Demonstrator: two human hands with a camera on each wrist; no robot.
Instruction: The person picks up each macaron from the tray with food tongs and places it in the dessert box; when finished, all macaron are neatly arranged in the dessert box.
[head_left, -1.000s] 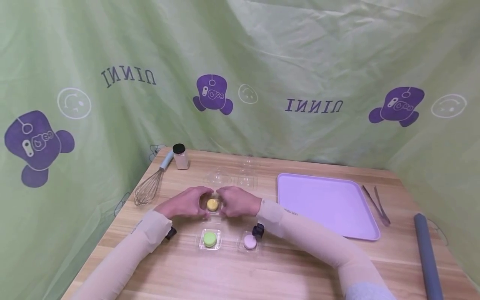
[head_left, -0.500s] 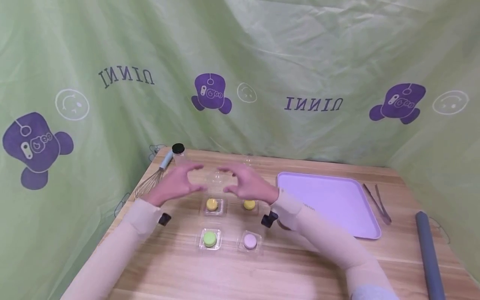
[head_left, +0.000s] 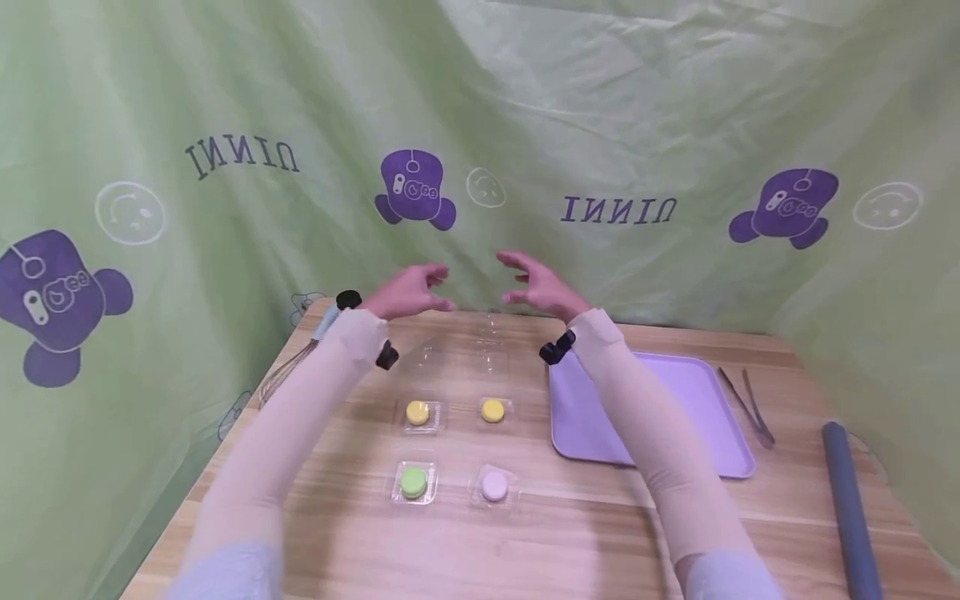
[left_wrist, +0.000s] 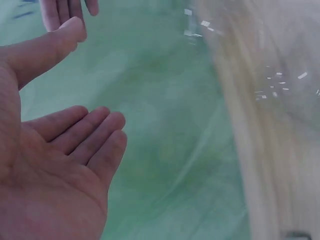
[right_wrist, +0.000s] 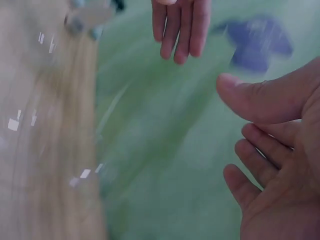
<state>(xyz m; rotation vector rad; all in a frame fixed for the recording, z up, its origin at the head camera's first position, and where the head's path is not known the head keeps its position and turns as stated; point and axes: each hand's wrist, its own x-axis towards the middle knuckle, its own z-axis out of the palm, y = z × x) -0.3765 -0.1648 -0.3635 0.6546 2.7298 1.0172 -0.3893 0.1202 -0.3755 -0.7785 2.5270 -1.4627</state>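
My left hand (head_left: 408, 290) is raised over the far edge of the table, palm inward, with nothing in it. Facing it, my right hand (head_left: 543, 287) is held up with fingers apart and holds nothing. Below them stand clear plastic domed lids (head_left: 427, 357), faint in the head view. Nearer lie a yellow macaron (head_left: 417, 412) and a second yellow macaron (head_left: 492, 410), each in a small clear tray. A green macaron (head_left: 412, 482) and a pink macaron (head_left: 494, 486) sit in similar trays in front of those.
A purple tray (head_left: 592, 425) lies at the right, partly under my right arm. Beside it are metal tongs (head_left: 750, 408) and a grey roll (head_left: 851, 508). At the far left, a whisk (head_left: 288, 371) and a black-lidded jar (head_left: 348, 300) are partly hidden by my left arm. A green curtain hangs behind.
Both hands have left the left yellow macaron's tray, rising and moving away towards the curtain, and have drawn apart. The macarons stay where they were.
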